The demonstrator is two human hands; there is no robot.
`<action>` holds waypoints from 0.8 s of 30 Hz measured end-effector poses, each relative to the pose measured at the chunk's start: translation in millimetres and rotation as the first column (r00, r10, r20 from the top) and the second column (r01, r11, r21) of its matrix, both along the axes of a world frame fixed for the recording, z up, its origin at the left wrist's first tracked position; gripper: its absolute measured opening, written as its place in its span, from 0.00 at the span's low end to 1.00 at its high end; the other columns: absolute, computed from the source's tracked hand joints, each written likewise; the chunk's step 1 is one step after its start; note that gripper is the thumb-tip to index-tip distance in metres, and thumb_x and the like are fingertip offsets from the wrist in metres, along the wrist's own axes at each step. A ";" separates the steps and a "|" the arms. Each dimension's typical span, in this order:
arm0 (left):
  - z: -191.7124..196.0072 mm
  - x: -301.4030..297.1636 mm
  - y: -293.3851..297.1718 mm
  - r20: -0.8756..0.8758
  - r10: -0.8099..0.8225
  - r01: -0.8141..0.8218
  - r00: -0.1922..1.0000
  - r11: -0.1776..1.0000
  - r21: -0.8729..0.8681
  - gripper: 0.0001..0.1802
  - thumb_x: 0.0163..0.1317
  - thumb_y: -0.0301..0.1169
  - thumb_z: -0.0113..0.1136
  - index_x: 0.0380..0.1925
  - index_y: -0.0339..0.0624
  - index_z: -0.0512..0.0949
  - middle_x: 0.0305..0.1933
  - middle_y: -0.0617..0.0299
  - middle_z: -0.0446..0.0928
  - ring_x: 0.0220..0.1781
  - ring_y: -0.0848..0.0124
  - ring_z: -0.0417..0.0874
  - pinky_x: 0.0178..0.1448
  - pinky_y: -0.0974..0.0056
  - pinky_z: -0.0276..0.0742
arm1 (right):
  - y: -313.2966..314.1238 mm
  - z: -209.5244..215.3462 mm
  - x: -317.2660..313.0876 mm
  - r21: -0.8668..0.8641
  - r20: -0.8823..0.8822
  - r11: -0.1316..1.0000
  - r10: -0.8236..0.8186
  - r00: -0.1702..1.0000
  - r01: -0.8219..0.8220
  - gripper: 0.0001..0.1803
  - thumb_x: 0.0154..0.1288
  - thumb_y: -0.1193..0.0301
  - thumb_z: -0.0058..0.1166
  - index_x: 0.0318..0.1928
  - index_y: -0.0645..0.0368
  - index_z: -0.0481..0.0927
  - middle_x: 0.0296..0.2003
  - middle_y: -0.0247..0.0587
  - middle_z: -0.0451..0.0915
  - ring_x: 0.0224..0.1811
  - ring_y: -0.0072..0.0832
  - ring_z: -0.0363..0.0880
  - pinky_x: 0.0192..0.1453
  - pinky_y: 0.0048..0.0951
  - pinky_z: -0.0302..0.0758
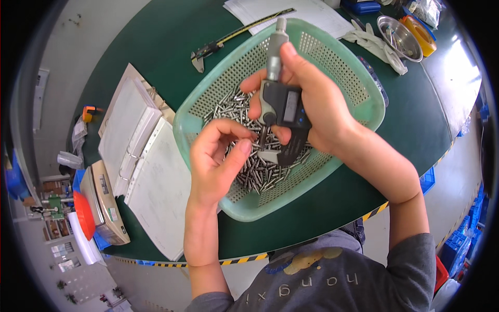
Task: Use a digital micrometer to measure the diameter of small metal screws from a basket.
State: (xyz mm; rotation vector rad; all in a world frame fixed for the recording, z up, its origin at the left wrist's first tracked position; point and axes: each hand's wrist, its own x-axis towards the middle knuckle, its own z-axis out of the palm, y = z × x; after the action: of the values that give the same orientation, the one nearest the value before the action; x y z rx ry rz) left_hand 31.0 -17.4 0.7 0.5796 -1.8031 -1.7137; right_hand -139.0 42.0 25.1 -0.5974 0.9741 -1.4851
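Observation:
My right hand (325, 99) is closed around a digital micrometer (290, 106), holding it over a green perforated plastic basket (244, 212). The micrometer's thimble points away from me and its C-shaped frame is toward me. At its measuring gap, my left hand (215, 158) pinches a small metal pin between thumb and forefinger, mostly hidden by the fingertips. Below both hands lies a heap of loose, shiny metal pins (262, 179) in the basket. Whether the pin touches both measuring faces I cannot tell.
Left of the basket lies an open ring binder (156, 182), with a weighing scale (106, 203) beyond it. A caliper (208, 49) and papers (249, 10) are behind. White gloves (371, 44), a metal bowl (399, 37) and a yellow tape roll (423, 39) sit far right.

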 end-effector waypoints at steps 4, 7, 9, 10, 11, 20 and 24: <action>-3.9 -3.2 -3.4 0.093 0.235 -0.198 0.968 0.933 -0.299 0.08 0.47 0.17 0.55 0.29 0.35 0.72 0.33 0.60 0.73 0.39 0.69 0.74 0.46 0.68 0.69 | -1.1 -0.3 -3.9 -0.027 0.099 0.999 -0.026 0.995 0.029 0.33 0.66 0.51 0.19 0.39 0.68 0.71 0.23 0.43 0.75 0.10 0.25 0.66 0.15 0.20 0.65; -5.5 -7.3 -2.5 0.155 0.287 -0.120 0.945 0.748 -0.653 0.14 0.37 0.17 0.55 0.28 0.37 0.73 0.35 0.56 0.70 0.41 0.60 0.72 0.48 0.62 0.67 | -0.9 -1.8 -6.3 0.003 0.158 0.999 -0.050 0.986 0.050 0.33 0.66 0.52 0.18 0.35 0.66 0.73 0.22 0.44 0.75 0.11 0.27 0.65 0.19 0.26 0.66; 1.1 -13.2 9.8 0.395 0.152 0.204 0.906 0.663 -0.721 0.13 0.37 0.20 0.59 0.29 0.38 0.75 0.39 0.54 0.68 0.45 0.57 0.70 0.52 0.57 0.64 | 0.3 -2.7 -5.6 -0.001 0.199 0.999 -0.034 0.979 0.035 0.33 0.65 0.50 0.20 0.38 0.67 0.72 0.23 0.44 0.75 0.11 0.26 0.66 0.18 0.24 0.66; 7.2 -13.9 14.5 0.492 0.101 0.334 0.865 0.615 -0.714 0.11 0.36 0.25 0.63 0.25 0.38 0.77 0.41 0.52 0.67 0.49 0.55 0.67 0.56 0.54 0.60 | 0.1 -4.0 -5.4 0.003 0.239 1.000 -0.024 0.971 0.024 0.34 0.64 0.48 0.22 0.40 0.68 0.71 0.24 0.44 0.75 0.10 0.26 0.67 0.17 0.22 0.66; 6.5 -14.4 14.5 0.493 0.096 0.337 0.865 0.616 -0.712 0.11 0.36 0.25 0.63 0.25 0.38 0.77 0.41 0.52 0.67 0.49 0.55 0.67 0.56 0.54 0.60 | -0.1 -4.1 -5.5 0.006 0.240 1.000 -0.027 0.970 0.027 0.34 0.64 0.48 0.22 0.40 0.68 0.71 0.24 0.44 0.75 0.10 0.26 0.67 0.17 0.22 0.66; 0.5 -14.4 13.2 0.530 0.118 0.344 0.840 0.639 -0.688 0.10 0.41 0.24 0.61 0.27 0.36 0.74 0.36 0.53 0.71 0.44 0.57 0.72 0.52 0.58 0.65 | -0.4 -2.0 -4.8 0.024 0.254 1.000 -0.016 0.967 0.010 0.34 0.64 0.48 0.23 0.39 0.68 0.72 0.24 0.44 0.76 0.10 0.26 0.67 0.16 0.22 0.66; -0.4 -10.1 11.6 0.235 0.105 -0.043 0.966 0.966 -0.254 0.04 0.54 0.22 0.52 0.31 0.35 0.71 0.32 0.57 0.72 0.35 0.69 0.73 0.44 0.70 0.67 | 0.3 -3.4 -6.5 0.021 0.247 1.000 -0.005 0.969 0.000 0.33 0.64 0.48 0.23 0.39 0.68 0.72 0.24 0.45 0.75 0.10 0.27 0.66 0.16 0.22 0.66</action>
State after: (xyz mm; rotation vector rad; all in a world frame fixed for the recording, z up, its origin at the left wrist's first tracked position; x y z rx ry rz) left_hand 21.0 -5.8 0.3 0.7697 -2.1008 -1.3860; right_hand -145.4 42.3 21.7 -0.3847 0.7954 -1.5091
